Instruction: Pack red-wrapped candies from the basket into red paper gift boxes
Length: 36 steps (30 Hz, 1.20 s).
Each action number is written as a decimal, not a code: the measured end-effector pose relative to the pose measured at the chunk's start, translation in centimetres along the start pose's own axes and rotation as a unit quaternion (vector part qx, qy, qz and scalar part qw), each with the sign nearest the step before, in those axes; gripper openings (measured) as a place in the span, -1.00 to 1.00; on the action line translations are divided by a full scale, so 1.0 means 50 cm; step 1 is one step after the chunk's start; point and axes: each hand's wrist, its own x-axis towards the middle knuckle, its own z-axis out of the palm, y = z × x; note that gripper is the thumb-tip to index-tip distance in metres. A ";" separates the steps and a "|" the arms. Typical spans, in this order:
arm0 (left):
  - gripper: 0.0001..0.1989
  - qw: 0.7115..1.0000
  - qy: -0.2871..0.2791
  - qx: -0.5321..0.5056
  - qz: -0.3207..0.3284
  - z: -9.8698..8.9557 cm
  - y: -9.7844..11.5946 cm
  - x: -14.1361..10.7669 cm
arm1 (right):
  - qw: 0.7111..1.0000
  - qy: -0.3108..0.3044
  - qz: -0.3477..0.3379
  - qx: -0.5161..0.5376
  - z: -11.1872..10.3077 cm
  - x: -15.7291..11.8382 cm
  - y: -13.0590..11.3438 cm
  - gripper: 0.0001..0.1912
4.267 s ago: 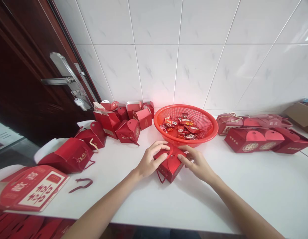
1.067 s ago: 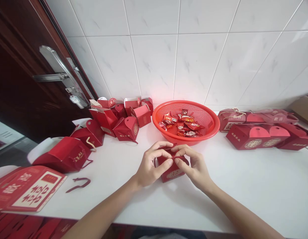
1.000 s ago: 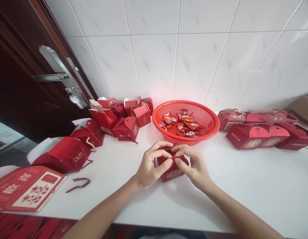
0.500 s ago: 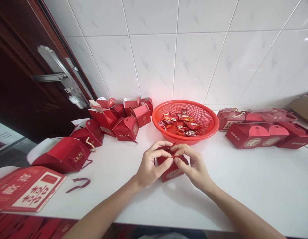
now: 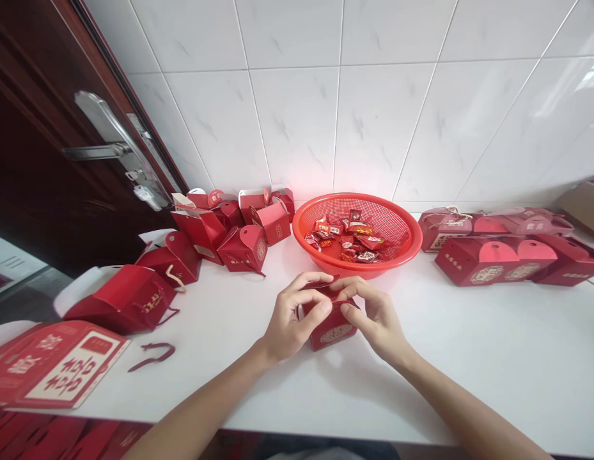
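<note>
Plainly, white marbled tiles (image 5: 297,128) rise behind the white counter (image 5: 493,345), with a dark red door (image 5: 28,172) at left. On the counter's left lies a large carton (image 5: 76,370) printed with a big 囍. A red mesh basket (image 5: 397,227) holds wrapped sweets (image 5: 359,241). Just before it, the left hand (image 5: 297,313) and right hand (image 5: 373,319) curl inward, 2 thumbs in front, fingertips behind, pinching the front flap of an upright small red box (image 5: 325,338). Its gold emblem (image 5: 338,333) is too fine to read.

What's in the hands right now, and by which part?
A red box, by its near top flap, pinched by the left hand and the right hand.
</note>
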 end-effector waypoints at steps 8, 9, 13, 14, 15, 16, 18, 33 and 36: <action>-0.82 1.000 0.011 0.016 0.011 0.006 -0.001 0.003 | 1.000 0.000 -0.007 -0.016 0.005 0.000 0.001 -0.91; -0.83 1.000 0.010 0.017 0.011 0.006 -0.001 0.003 | 1.000 -0.001 -0.008 -0.019 0.005 0.000 0.001 -0.91; -0.84 1.000 0.010 0.019 0.016 0.002 -0.003 0.003 | 1.000 0.008 -0.012 -0.017 0.001 -0.001 0.003 -0.88; -0.86 1.000 0.015 0.017 0.019 0.000 -0.004 0.004 | 1.000 0.016 -0.013 -0.016 -0.002 0.000 0.004 -0.87; -0.89 0.999 0.023 0.014 0.025 -0.003 -0.005 0.005 | 0.999 0.026 -0.014 -0.016 -0.005 0.001 0.005 -0.87; -0.91 0.999 0.032 0.009 0.033 -0.005 -0.007 0.006 | 0.999 0.035 -0.016 -0.017 -0.008 0.002 0.007 -0.87; -0.85 0.998 0.047 0.004 0.044 -0.009 -0.010 0.009 | 0.998 0.049 -0.020 -0.021 -0.014 0.005 0.012 -0.90; -0.79 0.992 0.009 0.113 0.060 -0.016 -0.020 0.016 | 0.970 -0.044 0.137 -0.194 -0.057 0.026 0.061 -0.67; -0.77 0.995 -0.009 0.087 0.055 -0.021 -0.023 0.018 | 0.960 -0.141 0.164 -0.179 -0.069 0.031 0.065 -0.62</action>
